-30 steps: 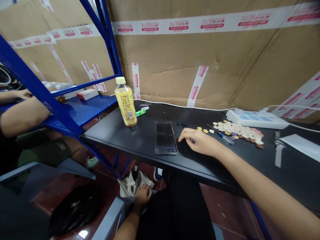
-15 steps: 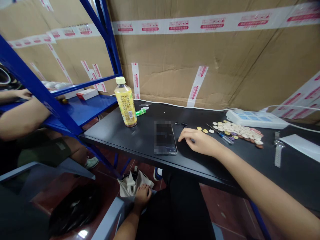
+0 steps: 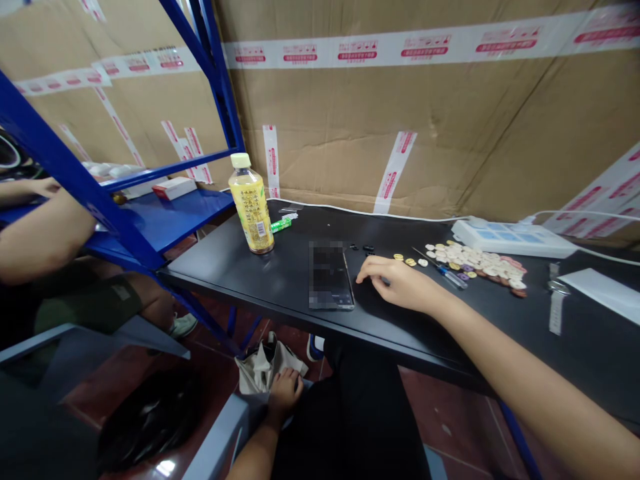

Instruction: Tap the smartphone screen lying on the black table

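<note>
Right hand (image 3: 387, 280) at the table (image 3: 210, 270), fingers loosely bent, grip cannot be told; phone (image 3: 331, 279) flat just beside its fingertips. Left hand (image 3: 286, 389) low by the chair arm (image 3: 215, 437), half-curled, grip likewise unclear. Beyond: buttons (image 3: 493, 265) piled right, bottle (image 3: 251, 210) upright left

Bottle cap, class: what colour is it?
The bottle cap is pale yellow, seen best in the head view.

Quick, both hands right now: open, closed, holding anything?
Left hand: loosely curled; whether it grips anything cannot be told.
Right hand: half curled beside the phone, not holding it; underside hidden, so grip cannot be told.
</note>
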The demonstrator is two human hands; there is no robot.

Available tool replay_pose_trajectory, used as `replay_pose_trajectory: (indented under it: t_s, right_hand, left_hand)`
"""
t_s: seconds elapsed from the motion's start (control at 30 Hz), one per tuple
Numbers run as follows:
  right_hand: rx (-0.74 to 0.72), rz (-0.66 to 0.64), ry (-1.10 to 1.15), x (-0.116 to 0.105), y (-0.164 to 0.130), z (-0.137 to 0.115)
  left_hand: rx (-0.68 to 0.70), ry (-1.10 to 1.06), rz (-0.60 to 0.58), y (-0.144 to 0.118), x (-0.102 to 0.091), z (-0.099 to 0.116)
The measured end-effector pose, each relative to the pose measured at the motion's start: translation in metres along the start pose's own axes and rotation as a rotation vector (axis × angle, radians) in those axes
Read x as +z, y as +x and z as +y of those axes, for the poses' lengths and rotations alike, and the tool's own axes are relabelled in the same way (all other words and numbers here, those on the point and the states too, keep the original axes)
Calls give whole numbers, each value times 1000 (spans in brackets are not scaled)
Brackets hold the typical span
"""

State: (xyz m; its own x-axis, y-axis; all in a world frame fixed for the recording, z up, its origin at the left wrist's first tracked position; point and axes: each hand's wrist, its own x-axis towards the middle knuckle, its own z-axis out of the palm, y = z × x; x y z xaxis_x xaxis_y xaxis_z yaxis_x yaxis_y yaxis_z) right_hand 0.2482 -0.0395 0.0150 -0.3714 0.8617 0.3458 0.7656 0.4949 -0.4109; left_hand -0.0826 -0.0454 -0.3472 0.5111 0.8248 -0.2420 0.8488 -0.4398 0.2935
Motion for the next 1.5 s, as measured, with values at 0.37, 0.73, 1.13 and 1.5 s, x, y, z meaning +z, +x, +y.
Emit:
replay_pose_trajectory:
  t_s: [0.37, 0.73, 1.13, 1.5]
  right_hand:
    - [13, -5, 2, 0, 0, 1]
    - [14, -10, 9, 1, -1, 2]
    - [18, -7, 4, 1, 0, 1]
    - [5, -8, -1, 1, 0, 2]
  left_hand:
    - [16, 7, 5, 0, 1, 0]
    - [14, 13, 16, 0, 1, -1]
    - [5, 14, 31, -2, 1, -1]
    - [-3, 23, 10, -1, 4, -2]
